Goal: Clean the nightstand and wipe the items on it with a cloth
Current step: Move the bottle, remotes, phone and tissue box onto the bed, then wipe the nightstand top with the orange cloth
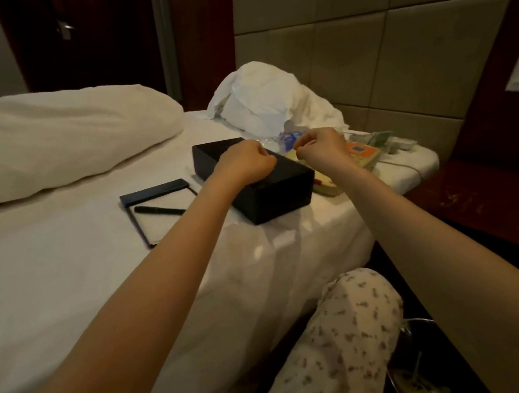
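My left hand [248, 162] and my right hand [320, 148] hover side by side over a black box [277, 194] that lies on the white bed sheet [68, 280]. Both have curled fingers, thumb against forefinger, and I see nothing held in either. A clear bottle with a blue label [289, 138] lies just behind them. A crumpled white cloth heap [270, 102] sits farther back. The dark red nightstand [489, 204] stands to the right of the bed, its top bare where visible.
A notepad in a black holder [164, 219] with a pen [160, 210] lies left of the box. Orange and yellow packets [362, 153] and small white items [403, 144] crowd the bed corner. A duvet [54, 141] fills the left. My knee [346, 331] is below.
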### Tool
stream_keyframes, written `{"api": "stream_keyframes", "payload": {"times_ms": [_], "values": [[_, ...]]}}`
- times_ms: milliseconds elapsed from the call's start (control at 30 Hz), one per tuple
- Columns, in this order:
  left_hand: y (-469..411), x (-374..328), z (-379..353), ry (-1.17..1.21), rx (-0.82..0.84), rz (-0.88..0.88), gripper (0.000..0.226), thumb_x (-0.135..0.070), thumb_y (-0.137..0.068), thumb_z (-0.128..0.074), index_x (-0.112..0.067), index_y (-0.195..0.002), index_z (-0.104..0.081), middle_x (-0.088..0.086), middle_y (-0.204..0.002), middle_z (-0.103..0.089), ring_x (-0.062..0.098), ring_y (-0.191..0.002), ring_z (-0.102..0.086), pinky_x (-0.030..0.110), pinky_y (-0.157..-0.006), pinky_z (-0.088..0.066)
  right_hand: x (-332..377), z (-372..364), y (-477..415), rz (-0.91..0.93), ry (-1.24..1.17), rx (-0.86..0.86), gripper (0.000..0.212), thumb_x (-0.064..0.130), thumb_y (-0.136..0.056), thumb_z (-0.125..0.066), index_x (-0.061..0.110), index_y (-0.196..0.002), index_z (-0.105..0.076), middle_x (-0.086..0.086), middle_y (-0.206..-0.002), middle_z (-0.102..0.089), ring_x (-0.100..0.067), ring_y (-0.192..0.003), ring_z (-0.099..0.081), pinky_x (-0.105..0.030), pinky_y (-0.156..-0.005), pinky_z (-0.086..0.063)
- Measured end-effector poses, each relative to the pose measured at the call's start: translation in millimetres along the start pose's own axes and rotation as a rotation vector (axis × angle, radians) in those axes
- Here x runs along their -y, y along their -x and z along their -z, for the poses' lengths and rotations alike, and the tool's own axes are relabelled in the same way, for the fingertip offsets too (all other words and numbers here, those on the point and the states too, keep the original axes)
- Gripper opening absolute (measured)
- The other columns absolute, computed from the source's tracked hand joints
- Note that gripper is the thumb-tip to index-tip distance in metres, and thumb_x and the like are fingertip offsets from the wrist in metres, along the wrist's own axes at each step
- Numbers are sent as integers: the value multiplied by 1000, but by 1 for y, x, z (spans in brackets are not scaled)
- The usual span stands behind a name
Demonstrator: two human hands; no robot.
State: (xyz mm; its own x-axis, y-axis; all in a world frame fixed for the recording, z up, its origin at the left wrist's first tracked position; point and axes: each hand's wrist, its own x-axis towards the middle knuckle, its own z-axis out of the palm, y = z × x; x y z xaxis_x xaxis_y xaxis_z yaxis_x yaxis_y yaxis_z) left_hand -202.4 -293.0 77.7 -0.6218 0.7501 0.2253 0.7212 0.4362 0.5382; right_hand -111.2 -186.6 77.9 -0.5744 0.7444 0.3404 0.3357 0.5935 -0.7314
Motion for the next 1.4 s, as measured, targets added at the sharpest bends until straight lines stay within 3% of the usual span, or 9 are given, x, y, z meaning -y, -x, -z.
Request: {"api": "stream_keyframes", "payload": {"times_ms": [100,233,400,567,700,967,1167,1300,1400], "values": [[-7,-29,-16,21,-20,-87,23,-22,-91,-47,-9,-103,-62,9,-102,-62,26,-96,-57,37,-83,-48,-20,29,0,-47,40,-40,17,3,-86,-54,7,-94,-68,-1,-73,-58,-14,-71,-54,-26,-61,-45],[-15,-69,-40,40,13,-189,24,-19,-93,-42,-11,-106,-60,11,-108,-63,27,-101,-57,33,-81,-45,-46,64,0,-143,66,-116,18,6,-87,-56,6,-99,-70,-5,-92,-61,-16,-90,-54,-32,-84,-47],[-22,-116,-74,96,155,-294,24,-20,-91,-45,-15,-107,-62,5,-109,-63,20,-95,-55,29,-79,-44,-80,102,6,-244,115,-220,19,6,-85,-57,8,-98,-71,-4,-91,-60,-14,-88,-51,-22,-73,-38],[-20,-161,-107,181,271,-368,23,-11,-87,-45,-11,-98,-65,10,-103,-67,29,-103,-61,37,-89,-51,-109,142,20,-338,143,-319,19,7,-85,-55,9,-94,-72,-2,-86,-60,-12,-75,-52,-25,-66,-42],[-15,-193,-130,225,352,-435,25,-13,-89,-46,-13,-101,-68,9,-97,-67,25,-91,-62,29,-76,-49,-128,175,42,-429,165,-370,18,10,-89,-53,14,-94,-70,1,-75,-58,-10,-66,-52,-21,-60,-43],[15,-256,-175,316,575,-595,17,-16,-90,-45,-24,-85,-59,-6,-77,-58,13,-73,-56,28,-65,-47,-160,241,102,-567,224,-498,15,11,-92,-52,16,-92,-66,7,-72,-51,-8,-62,-48,-18,-48,-35],[59,-303,-200,361,761,-694,16,-16,-93,-43,-22,-94,-58,1,-92,-62,14,-74,-55,24,-59,-43,-177,286,157,-685,305,-649,17,10,-91,-52,15,-93,-69,-5,-93,-62,-17,-88,-57,-25,-72,-43],[93,-333,-215,397,871,-736,17,-15,-93,-43,-18,-97,-59,-2,-87,-61,8,-66,-52,20,-53,-40,-181,311,198,-764,374,-743,22,4,-86,-53,5,-97,-72,-10,-107,-68,-24,-107,-57,-30,-86,-46],[120,-351,-226,409,959,-768,13,-15,-91,-45,-19,-93,-57,-3,-85,-61,8,-67,-53,23,-56,-41,-180,330,228,-839,422,-813,23,4,-85,-52,4,-98,-71,-10,-110,-67,-25,-107,-57,-29,-84,-45]]}}
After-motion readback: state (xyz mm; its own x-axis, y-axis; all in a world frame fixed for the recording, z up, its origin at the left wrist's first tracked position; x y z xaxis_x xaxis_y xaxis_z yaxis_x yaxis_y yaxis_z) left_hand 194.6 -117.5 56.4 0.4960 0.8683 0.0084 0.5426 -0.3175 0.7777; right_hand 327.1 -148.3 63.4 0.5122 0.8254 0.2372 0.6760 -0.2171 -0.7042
